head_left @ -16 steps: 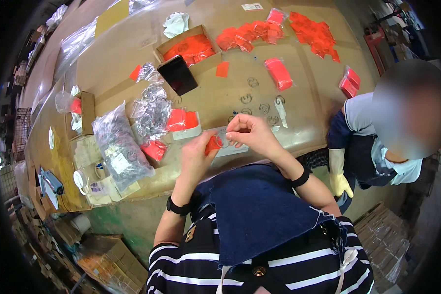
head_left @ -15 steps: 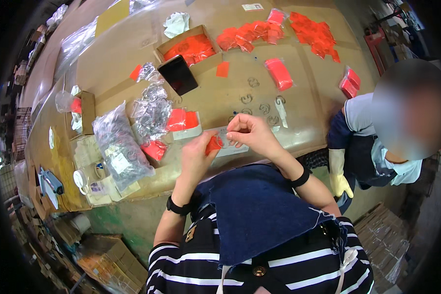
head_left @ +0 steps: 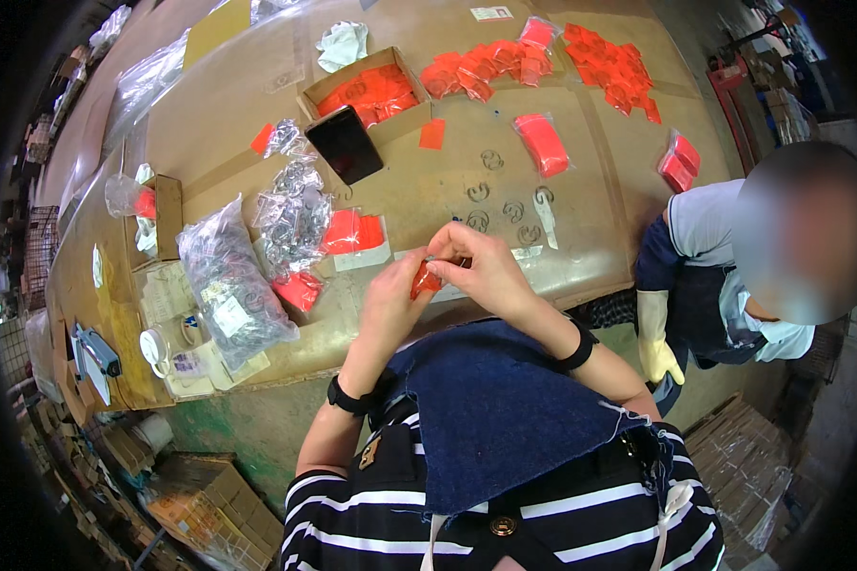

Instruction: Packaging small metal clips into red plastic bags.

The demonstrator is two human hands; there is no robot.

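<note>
In front of my body, my left hand (head_left: 388, 297) is closed around the edge of a small orange-red packet (head_left: 426, 282). The fingers of my right hand (head_left: 488, 272) pinch at the packet's upper end, touching my left fingertips; what they hold there is mostly hidden. Just beyond my hands, several dark curved rings (head_left: 513, 211) lie loose on the table (head_left: 419, 190). To the left of them are orange cards (head_left: 354, 231) on white paper, and a pile of clear bags with metal-looking pieces (head_left: 295, 221).
A bulky clear bag of dark parts (head_left: 233, 295) lies at the left. A black phone (head_left: 347, 145) leans on a cardboard box (head_left: 416, 118) of orange packets. More orange packets (head_left: 611, 67) are heaped at the far right. A co-worker's yellow glove (head_left: 659, 357) hangs near the right edge.
My right hand has moved left and a little down, from just beside the packet onto its upper end. A ring showing at the packet before is now hidden by my fingers.
</note>
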